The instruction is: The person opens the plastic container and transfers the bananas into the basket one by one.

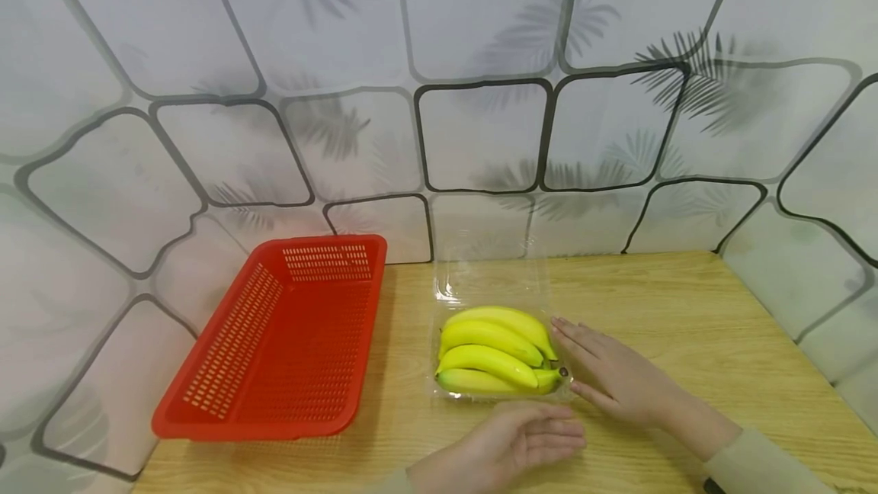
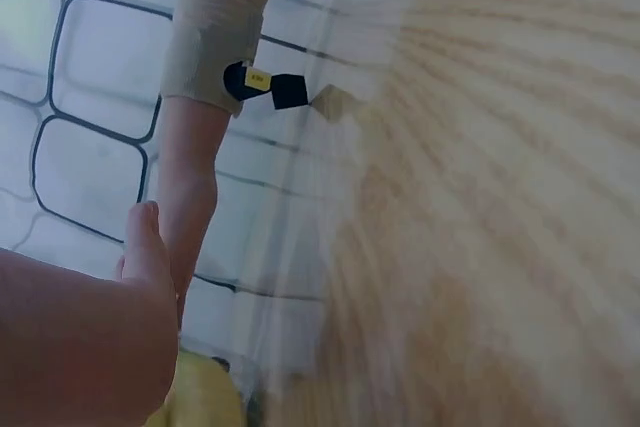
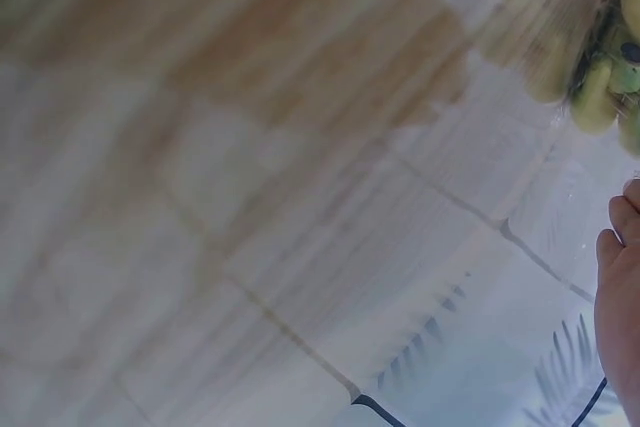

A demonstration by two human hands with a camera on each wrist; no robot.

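A bunch of yellow bananas (image 1: 488, 353) lies in a clear plastic clamshell box, whose transparent lid (image 1: 490, 273) stands raised at the back. My right hand (image 1: 620, 380) is at the box's right side, fingers extended, fingertips at or very near its edge. In front of the box, my left hand (image 1: 511, 441) has loosely extended fingers pointing right and holds nothing. The left wrist view catches part of the left hand (image 2: 90, 337) and a bit of yellow banana (image 2: 205, 392) below it. At the right wrist view's edge are the right hand (image 3: 622, 297) and banana ends (image 3: 595, 102).
A red plastic basket (image 1: 366, 349) with slotted walls stands to the left of the box, with no contents visible. Beneath everything is a wood-grain table (image 1: 686, 303). White patterned wall covering (image 1: 487, 136) rises behind the table and on both sides.
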